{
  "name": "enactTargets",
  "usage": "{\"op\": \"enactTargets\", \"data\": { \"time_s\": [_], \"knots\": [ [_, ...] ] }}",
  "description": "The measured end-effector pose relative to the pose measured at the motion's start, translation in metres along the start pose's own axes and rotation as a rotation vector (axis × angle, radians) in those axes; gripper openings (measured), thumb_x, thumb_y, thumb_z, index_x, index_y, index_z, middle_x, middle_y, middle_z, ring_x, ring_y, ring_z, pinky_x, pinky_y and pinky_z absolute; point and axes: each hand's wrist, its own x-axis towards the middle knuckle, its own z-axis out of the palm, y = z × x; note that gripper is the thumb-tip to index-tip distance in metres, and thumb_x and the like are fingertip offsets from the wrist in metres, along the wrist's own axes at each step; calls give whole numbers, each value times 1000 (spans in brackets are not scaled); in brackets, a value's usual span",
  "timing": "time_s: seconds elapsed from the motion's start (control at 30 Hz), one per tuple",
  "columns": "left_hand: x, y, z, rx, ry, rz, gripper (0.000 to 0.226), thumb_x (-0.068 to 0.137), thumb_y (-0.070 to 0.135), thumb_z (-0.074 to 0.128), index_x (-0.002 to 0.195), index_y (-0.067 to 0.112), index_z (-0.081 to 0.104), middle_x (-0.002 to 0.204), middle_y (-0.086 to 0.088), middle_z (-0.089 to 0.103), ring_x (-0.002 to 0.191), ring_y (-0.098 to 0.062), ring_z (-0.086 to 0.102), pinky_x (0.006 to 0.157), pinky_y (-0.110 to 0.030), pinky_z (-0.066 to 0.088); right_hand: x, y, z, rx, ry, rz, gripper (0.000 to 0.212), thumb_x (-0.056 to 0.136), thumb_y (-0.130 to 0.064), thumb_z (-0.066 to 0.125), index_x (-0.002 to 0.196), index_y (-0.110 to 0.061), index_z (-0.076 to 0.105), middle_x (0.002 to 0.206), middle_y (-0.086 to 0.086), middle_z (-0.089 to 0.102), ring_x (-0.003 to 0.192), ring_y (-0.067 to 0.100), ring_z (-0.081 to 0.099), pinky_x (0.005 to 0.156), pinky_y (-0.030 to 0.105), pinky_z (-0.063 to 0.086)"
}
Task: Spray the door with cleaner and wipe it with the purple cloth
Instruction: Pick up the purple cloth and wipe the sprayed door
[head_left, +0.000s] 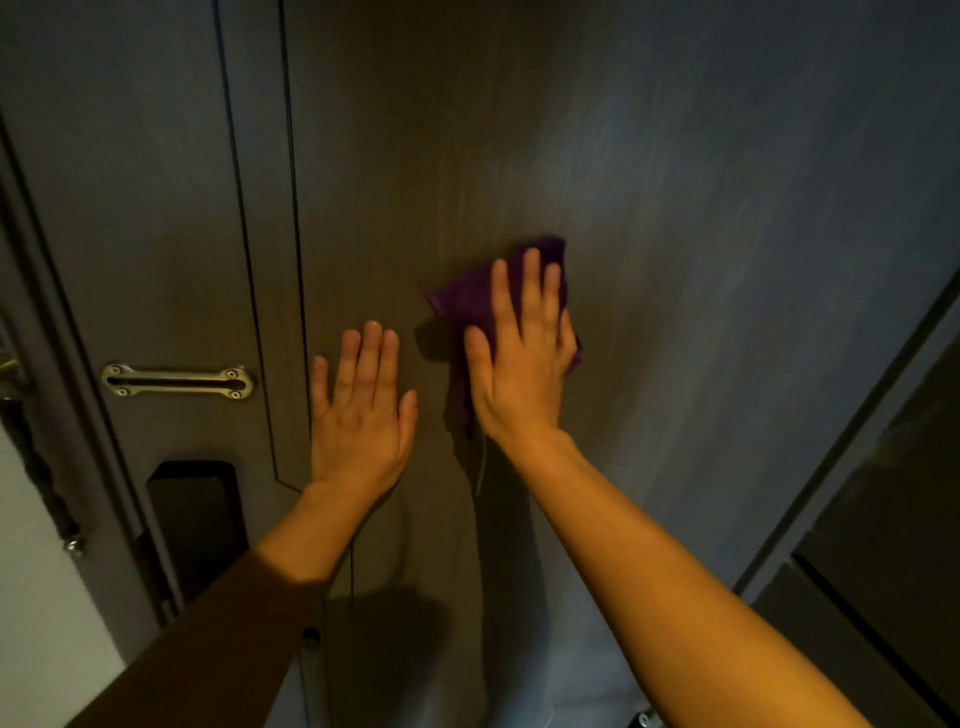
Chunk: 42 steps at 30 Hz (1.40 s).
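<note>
The dark grey wood-grain door (649, 156) fills the view. My right hand (519, 358) lies flat on the purple cloth (462, 299) and presses it against the middle of the door. The cloth is crumpled and part of it hangs below my palm. My left hand (361, 410) rests flat on the door just left of the cloth, fingers spread upward, holding nothing. No spray bottle is in sight.
A metal slide latch (176, 382) is fixed to the door at the left, with a black lock body (200, 519) below it. The door frame edge (36, 322) and a white wall run along the far left. A dark cabinet (893, 519) stands at the right.
</note>
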Motion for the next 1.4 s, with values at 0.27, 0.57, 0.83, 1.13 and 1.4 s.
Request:
{"op": "enactTargets", "data": {
  "time_s": [0.27,0.57,0.83,1.13,1.4],
  "knots": [
    [-20,-2,14,16,19,-23,76,101,38,35,159,17,-9,166,5,-26,155,-17,-15,124,-44,-13,-32,4,46,-255,98,-64,64,98,-55,45,156,-35,29,166,4,9,155,34,13,119,61,16],
    [-21,-4,19,33,95,-11,73,98,33,42,160,7,12,168,-10,8,156,-19,-8,125,-46,-7,-114,52,93,-265,95,-123,83,94,-52,50,160,-34,2,165,5,18,157,25,-8,118,57,17],
    [-32,-4,25,42,112,-6,72,100,33,40,160,9,9,168,-11,9,156,-19,-8,125,-48,-6,-173,81,112,-339,-19,-118,87,91,-49,47,160,-31,-4,162,8,20,156,26,-8,118,52,8],
    [-31,-4,30,27,153,-13,75,97,33,43,160,7,11,168,-5,3,156,-19,-7,125,-48,-8,-167,124,60,-189,-38,30,75,94,-38,43,159,-33,5,169,-8,-16,156,14,-11,118,43,15],
    [-31,-3,31,46,150,-18,74,97,35,40,160,6,14,170,2,-13,157,-20,-5,125,-50,-7,1,114,-34,-105,246,108,62,102,-39,36,159,-20,22,168,14,16,156,31,9,118,52,20]
  ]
}}
